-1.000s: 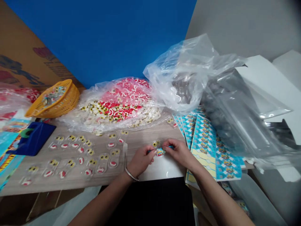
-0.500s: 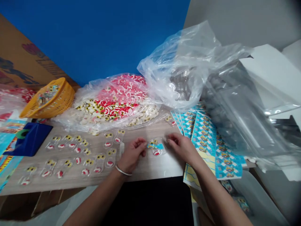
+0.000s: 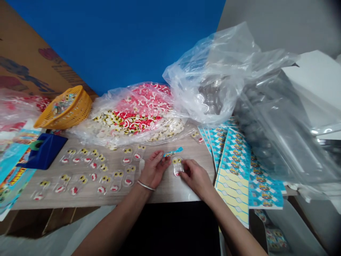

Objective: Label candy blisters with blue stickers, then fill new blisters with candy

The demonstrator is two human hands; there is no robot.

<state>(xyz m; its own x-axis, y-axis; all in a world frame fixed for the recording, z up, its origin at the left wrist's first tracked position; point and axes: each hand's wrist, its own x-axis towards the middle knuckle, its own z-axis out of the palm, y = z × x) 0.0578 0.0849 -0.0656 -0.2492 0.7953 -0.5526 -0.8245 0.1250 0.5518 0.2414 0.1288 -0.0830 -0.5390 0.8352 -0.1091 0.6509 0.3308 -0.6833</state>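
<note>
A small blue printed sticker [image 3: 172, 152] is pinched at one end by my left hand [image 3: 154, 167], its free end pointing up and to the right. Just below it, my right hand [image 3: 195, 175] grips the lower right edge of a small clear plastic blister pack [image 3: 177, 166]. Two yellow eye pieces show in the pack, and a bit of red shows by my fingertips. The sticker and the pack are apart. To the left, several similar clear packs [image 3: 128, 181] with yellow eyes and red-and-white mouth pieces lie on the table [image 3: 165, 193].
An open plastic bag of eye and mouth pieces [image 3: 138, 117] lies behind my hands. Sticker sheets [image 3: 234, 170] sit at right, beside large clear plastic bags [image 3: 279, 131]. A blue tape dispenser [image 3: 48, 151] and a yellow basket [image 3: 66, 110] stand at left.
The sticker, earlier stretched across the pack, is now up off it in my left hand. My right hand has moved down and taken hold of the pack. The view has shifted slightly left.
</note>
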